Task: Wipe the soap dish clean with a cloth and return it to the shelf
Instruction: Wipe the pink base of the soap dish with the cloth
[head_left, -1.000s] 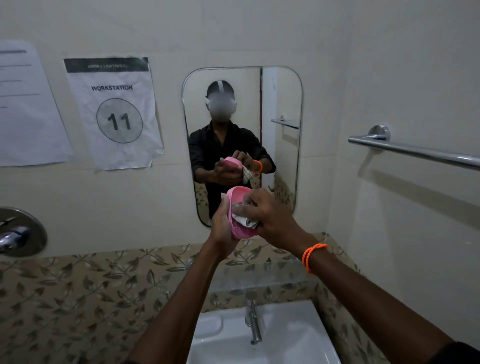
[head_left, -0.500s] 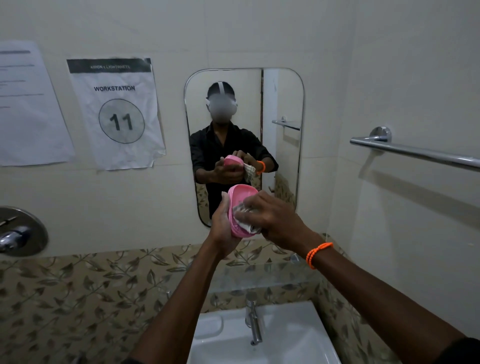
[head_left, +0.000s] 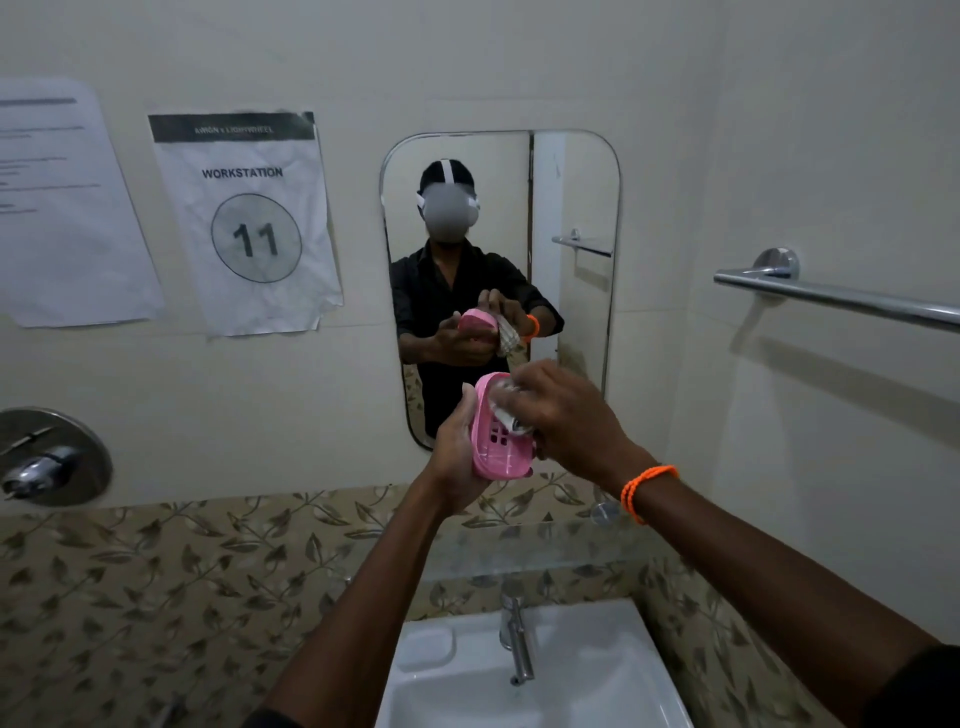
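Head view, nearest first: my left hand (head_left: 457, 457) cups the pink soap dish (head_left: 498, 428) from behind, fingers wrapped round it. My right hand (head_left: 563, 415), fingers pinched shut on the cloth (head_left: 506, 402), has slid toward the dish's upper end, baring the slotted base. Wiping continues; the glass shelf (head_left: 545, 543) waits below.

Clear glass shelf (head_left: 545, 551) on the wall above the white sink (head_left: 613, 670), surface blurred
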